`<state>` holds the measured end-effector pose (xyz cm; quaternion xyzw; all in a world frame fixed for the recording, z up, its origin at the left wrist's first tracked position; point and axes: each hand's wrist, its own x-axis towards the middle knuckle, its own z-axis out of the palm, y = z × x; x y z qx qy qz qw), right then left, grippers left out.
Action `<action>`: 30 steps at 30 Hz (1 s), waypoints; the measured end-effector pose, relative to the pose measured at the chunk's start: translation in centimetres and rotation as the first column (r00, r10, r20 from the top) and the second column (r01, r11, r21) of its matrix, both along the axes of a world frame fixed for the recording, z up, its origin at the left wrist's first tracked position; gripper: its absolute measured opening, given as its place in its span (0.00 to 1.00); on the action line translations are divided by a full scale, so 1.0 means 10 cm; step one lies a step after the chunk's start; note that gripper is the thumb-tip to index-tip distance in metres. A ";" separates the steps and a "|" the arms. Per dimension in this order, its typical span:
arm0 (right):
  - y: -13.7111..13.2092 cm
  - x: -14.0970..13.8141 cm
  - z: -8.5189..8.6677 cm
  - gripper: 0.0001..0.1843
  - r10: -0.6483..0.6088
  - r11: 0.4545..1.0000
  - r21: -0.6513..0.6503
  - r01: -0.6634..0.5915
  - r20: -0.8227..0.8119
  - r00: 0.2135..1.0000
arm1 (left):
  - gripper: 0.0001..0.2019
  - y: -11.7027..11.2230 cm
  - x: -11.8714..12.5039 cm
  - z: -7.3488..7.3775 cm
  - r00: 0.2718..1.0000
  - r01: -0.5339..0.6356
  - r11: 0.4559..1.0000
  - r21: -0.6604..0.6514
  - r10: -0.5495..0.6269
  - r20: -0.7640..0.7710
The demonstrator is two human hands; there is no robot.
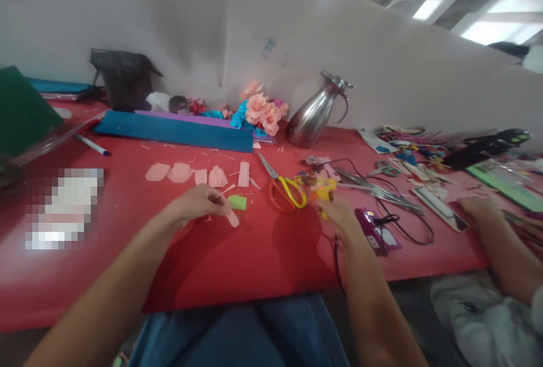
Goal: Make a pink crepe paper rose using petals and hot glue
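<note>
My left hand (204,203) pinches a small pink paper strip (232,219) over the red table. Beside its fingertips lies a light green paper piece (237,202). Just beyond, pink crepe paper petals (181,172) lie in a row, with a pink paper rectangle (243,174) at the right end. My right hand (333,211) is closed around a yellow glue gun (324,189), blurred and partly covered by the fingers. Between my hands rest scissors (283,187) with yellow and orange handles, blades apart and pointing away.
Blue paper (178,131), pink paper flowers (262,109) and a steel jug (316,111) stand along the wall. At right are a purple power strip (375,231), black cords and large metal scissors (382,193). A co-worker's arm (500,231) rests at far right.
</note>
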<state>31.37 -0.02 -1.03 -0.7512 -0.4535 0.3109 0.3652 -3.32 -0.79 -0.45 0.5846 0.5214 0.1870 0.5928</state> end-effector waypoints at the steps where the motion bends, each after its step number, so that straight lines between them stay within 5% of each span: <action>1: -0.04 -0.04 0.03 0.05 -0.024 0.999 0.034 0.026 -0.069 0.997 | 0.11 -0.01 0.02 0.00 1.000 0.010 1.000 -0.006 -0.010 -0.007; 3: -0.15 -0.14 0.11 0.05 0.020 0.997 0.076 -0.002 -0.238 0.971 | 0.09 -0.02 0.07 0.00 0.999 0.021 1.000 -0.015 -0.021 -0.029; 6: -0.36 -0.32 0.23 0.12 0.203 0.979 0.083 -0.188 -0.518 0.831 | 0.07 -0.01 0.10 -0.02 0.997 0.033 0.999 -0.012 -0.034 -0.073; 9: -0.58 -0.52 0.30 0.17 0.278 0.931 -0.036 -0.362 -0.573 0.771 | 0.08 0.00 0.11 -0.03 0.987 -0.002 1.000 -0.003 0.001 -0.162; 15: -0.80 -0.85 0.31 0.17 0.486 0.784 -0.230 -0.576 -0.348 0.802 | 0.10 0.02 0.10 -0.08 0.958 -0.010 0.997 0.071 0.030 -0.287; 23: -0.88 -1.03 0.22 0.19 0.551 0.834 -0.092 -0.544 0.157 0.819 | 0.10 0.02 0.11 -0.09 0.948 0.059 0.990 0.125 -0.016 -0.318; 30: -0.95 -1.12 0.18 0.21 0.620 0.784 -0.186 -0.592 0.263 0.739 | 0.10 0.00 0.12 -0.05 0.941 0.103 0.980 0.170 -0.040 -0.337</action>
